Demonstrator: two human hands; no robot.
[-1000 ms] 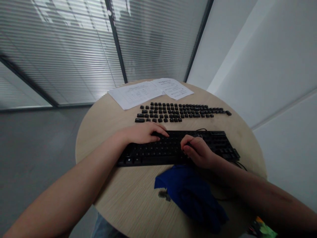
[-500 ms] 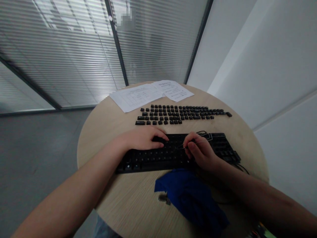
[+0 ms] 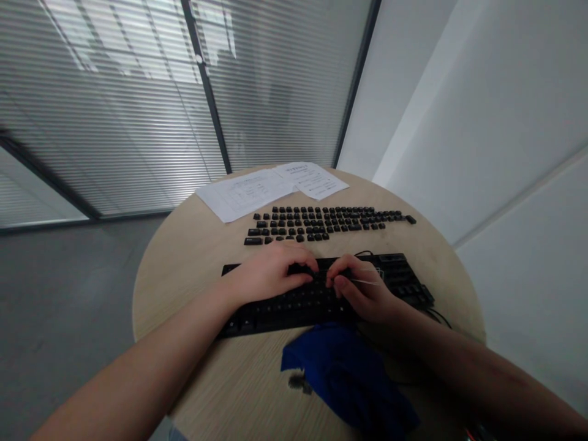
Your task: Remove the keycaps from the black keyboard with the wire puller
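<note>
A black keyboard (image 3: 294, 303) lies across the table, many of its keycaps off. My left hand (image 3: 275, 269) rests over its middle. Its thumb and forefinger come together around a small dark spot that I cannot make out, perhaps a keycap. Close beside it, my right hand (image 3: 361, 286) is closed on a wire keycap puller (image 3: 373, 275), whose thin loops stick out to the right past the fingers. The puller's other end is hidden among the fingertips. Beyond the keyboard, loose black keycaps (image 3: 316, 223) stand in several rows.
Printed sheets of paper (image 3: 257, 190) lie at the table's far side. A crumpled blue cloth (image 3: 344, 373) is in front of the keyboard, with a small grey brush-like piece (image 3: 299, 382) at its left edge. A cable (image 3: 438, 315) runs from the keyboard's right side.
My right hand has moved left toward my left hand, bringing the puller along. My left thumb and forefinger have drawn closer together. The view has shifted slightly.
</note>
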